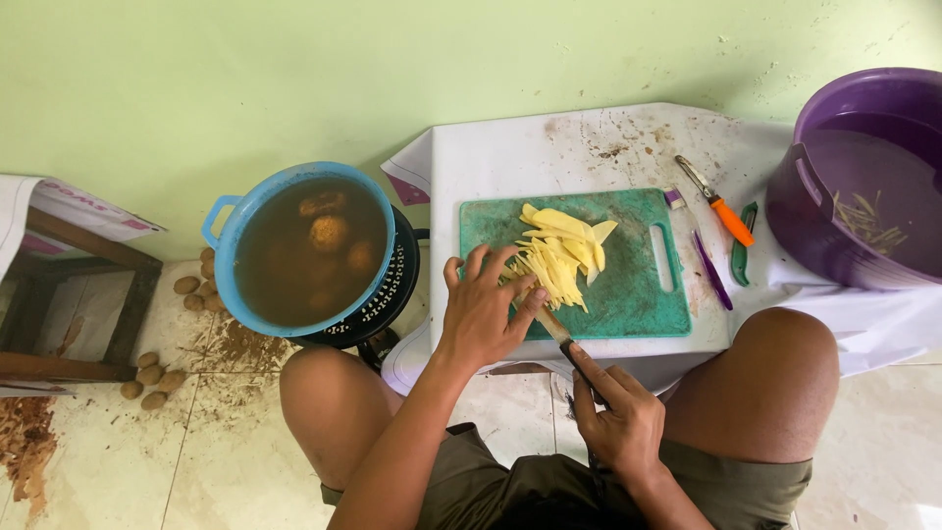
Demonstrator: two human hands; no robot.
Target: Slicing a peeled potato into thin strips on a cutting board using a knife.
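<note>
Left hand (483, 312), fingers spread, presses the potato strips (557, 257) lying just right of its fingertips, while right hand (618, 412) grips the knife (555, 329) angled toward them

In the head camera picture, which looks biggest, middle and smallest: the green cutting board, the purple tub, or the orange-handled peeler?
1. Green cutting board and purple tub: too close to rank, since the tub is partly cut off.
2. Orange-handled peeler, clearly smallest.

The right half of the green cutting board (638, 285) lay bare. A purple knife (708, 265), orange peeler (724, 211) and purple bucket (863, 177) crowded the worktop (549, 147) on the right; its far strip lay open. A blue water basin (309, 250) blocked the left.
</note>
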